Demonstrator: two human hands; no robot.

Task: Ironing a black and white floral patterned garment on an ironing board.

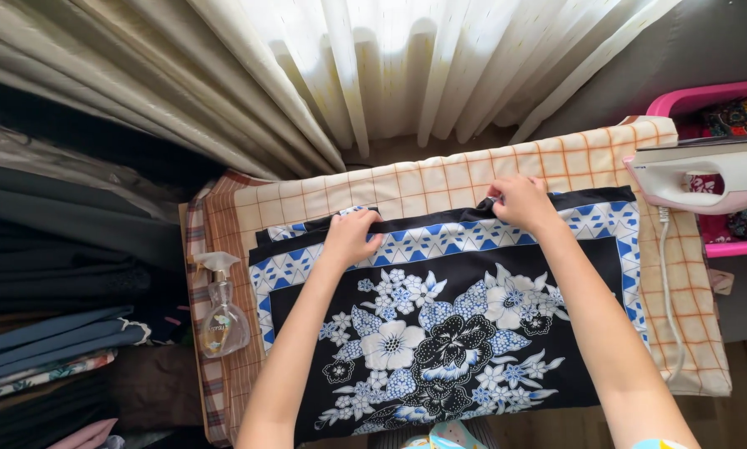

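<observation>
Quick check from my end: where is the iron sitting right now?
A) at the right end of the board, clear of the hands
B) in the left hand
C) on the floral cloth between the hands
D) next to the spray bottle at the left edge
A: the iron rests at the right end of the board, while both the left hand and right hand grip the floral cloth.

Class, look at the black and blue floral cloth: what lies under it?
Under the black and blue floral cloth lies a beige checked padded cover, showing past its far, left and right edges. Whatever is beneath the cloth's middle is hidden. Both hands grip its far edge.
</observation>
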